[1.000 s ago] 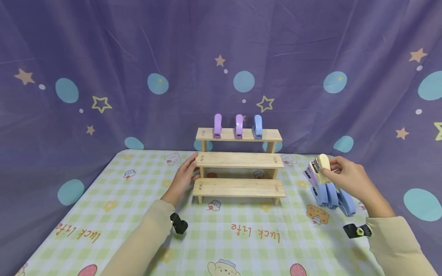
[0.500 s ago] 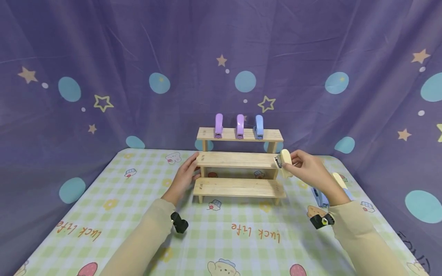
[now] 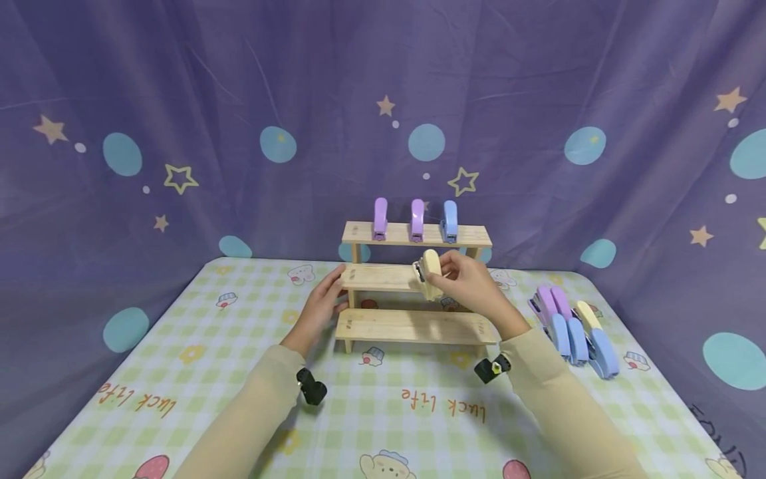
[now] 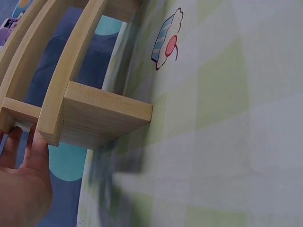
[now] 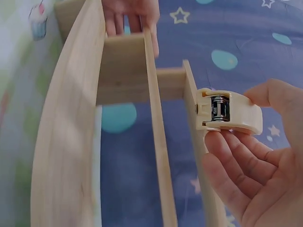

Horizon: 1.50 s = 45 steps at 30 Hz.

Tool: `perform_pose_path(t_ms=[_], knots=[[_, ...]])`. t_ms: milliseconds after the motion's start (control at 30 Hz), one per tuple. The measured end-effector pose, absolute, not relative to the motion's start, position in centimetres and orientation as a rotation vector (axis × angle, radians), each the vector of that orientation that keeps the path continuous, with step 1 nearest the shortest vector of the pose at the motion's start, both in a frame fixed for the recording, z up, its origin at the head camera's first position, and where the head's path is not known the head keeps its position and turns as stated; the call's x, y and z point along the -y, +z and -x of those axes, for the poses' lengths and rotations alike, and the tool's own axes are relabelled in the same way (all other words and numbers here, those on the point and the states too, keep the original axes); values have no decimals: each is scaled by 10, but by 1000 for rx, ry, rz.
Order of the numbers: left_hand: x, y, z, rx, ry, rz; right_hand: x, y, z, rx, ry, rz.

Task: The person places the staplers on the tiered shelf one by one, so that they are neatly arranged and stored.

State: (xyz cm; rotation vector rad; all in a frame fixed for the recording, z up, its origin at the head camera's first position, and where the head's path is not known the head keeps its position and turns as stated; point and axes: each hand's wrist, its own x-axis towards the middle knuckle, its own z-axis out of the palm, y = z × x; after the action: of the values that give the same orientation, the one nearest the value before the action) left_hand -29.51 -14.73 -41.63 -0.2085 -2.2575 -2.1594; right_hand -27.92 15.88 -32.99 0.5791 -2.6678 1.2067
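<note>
My right hand (image 3: pixel 469 283) pinches a cream stapler (image 3: pixel 429 274) between thumb and fingers, in front of the middle tier of a three-tier wooden shelf (image 3: pixel 415 326). In the right wrist view the cream stapler (image 5: pixel 232 111) shows its metal front end pointing at the boards. My left hand (image 3: pixel 317 313) holds the left end of the middle board, its fingertips (image 4: pixel 38 146) against the wood in the left wrist view. Two purple staplers, one at the left (image 3: pixel 380 219) and one in the middle (image 3: pixel 417 221), and a blue stapler (image 3: pixel 450 221) stand on the top tier.
Right of the shelf, more staplers lie in a group on the checked tablecloth (image 3: pixel 239 412): purple ones (image 3: pixel 546 303), blue ones (image 3: pixel 603 352) and a cream one (image 3: pixel 588 315). A purple curtain (image 3: pixel 335 80) with stars hangs behind the table.
My right hand has carried the cream stapler leftward from the group at the right to the middle tier. The left hand has stayed at the shelf's left end.
</note>
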Motion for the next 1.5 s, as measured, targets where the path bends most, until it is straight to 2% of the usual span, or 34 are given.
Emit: perform_pose_path(t_ms=[700,1200,1500], knots=[[148,-418,298,2279,-2150,184,-54,-357,311,2518,1491,-600],[147,-400,287,2250,-2253,201,-24,-357,324,2567,1520,-463],[148,-415,296,2268,-2164,214,-22,-355,324,2589,1496,-440]])
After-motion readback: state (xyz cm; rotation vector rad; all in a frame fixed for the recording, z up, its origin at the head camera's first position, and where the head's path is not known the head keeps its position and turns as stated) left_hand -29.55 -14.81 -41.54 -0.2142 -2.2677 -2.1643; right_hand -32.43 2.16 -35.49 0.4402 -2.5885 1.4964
